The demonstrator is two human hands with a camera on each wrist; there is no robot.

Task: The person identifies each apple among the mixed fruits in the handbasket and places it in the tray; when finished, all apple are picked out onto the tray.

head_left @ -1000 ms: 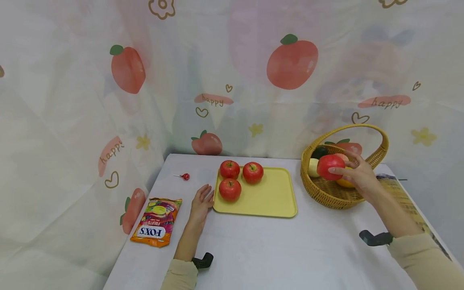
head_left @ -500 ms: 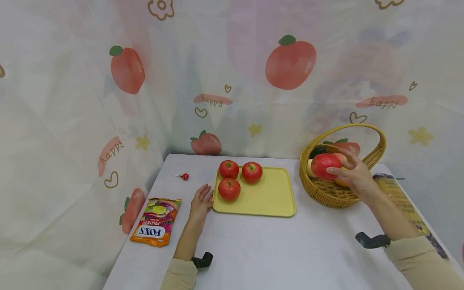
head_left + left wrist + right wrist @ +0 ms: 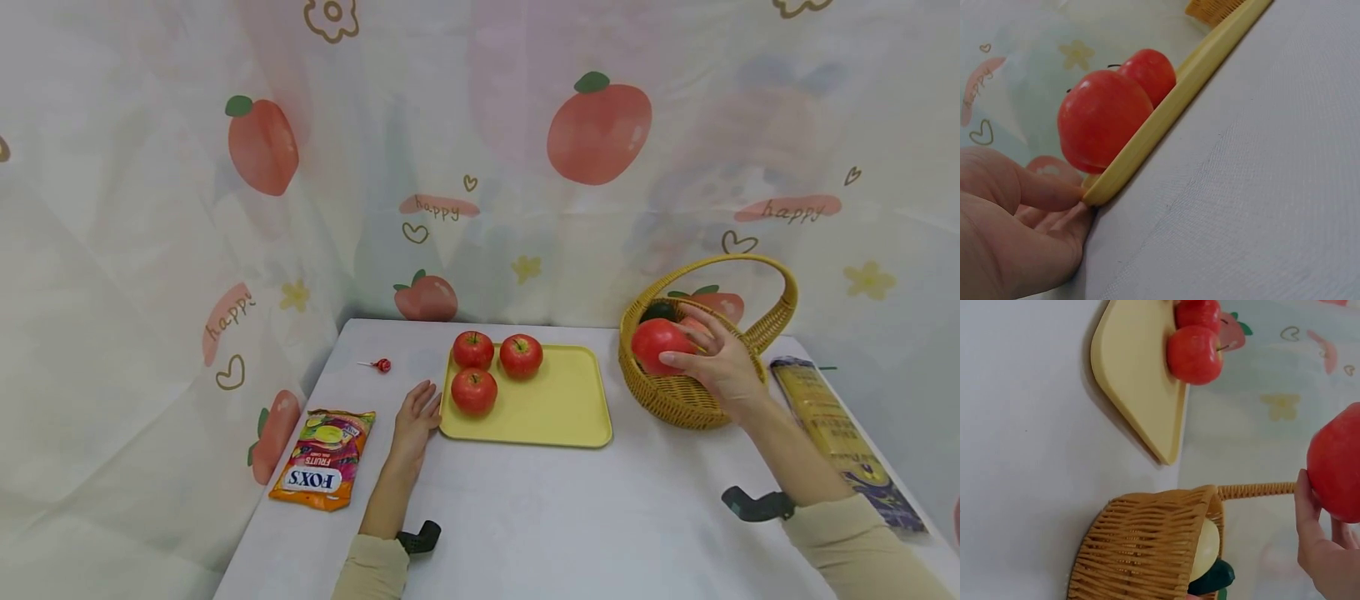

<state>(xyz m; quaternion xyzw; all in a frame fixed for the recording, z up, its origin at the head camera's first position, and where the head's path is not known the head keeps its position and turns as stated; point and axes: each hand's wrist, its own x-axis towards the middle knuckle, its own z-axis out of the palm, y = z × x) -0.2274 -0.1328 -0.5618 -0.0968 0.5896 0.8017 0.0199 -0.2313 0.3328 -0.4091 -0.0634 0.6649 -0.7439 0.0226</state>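
Observation:
My right hand (image 3: 722,367) grips a large red fruit (image 3: 662,347), its kind unclear, with fingers and thumb round its right side, above the wicker basket (image 3: 686,408). In the right wrist view this red fruit (image 3: 1338,465) is partly cut off by the frame edge. A yellow tray (image 3: 566,400) bears three red apples (image 3: 474,392) on its left part. At the tray's left edge rests my left hand (image 3: 415,423), its fingers loosely extended. In the left wrist view the thumb of my left hand (image 3: 1022,219) touches the tray's rim (image 3: 1141,144).
The basket holds a dark green item (image 3: 1213,578), a pale round one (image 3: 1207,550) and other fruit partly hidden by my hand. A lollipop (image 3: 382,365) and a FOX'S candy bag (image 3: 324,458) lie left. A long yellow package (image 3: 840,433) lies along the right edge.
My right hand has moved left with the red fruit, from the basket's middle to its left side. The left hand, tray and apples have stayed put.

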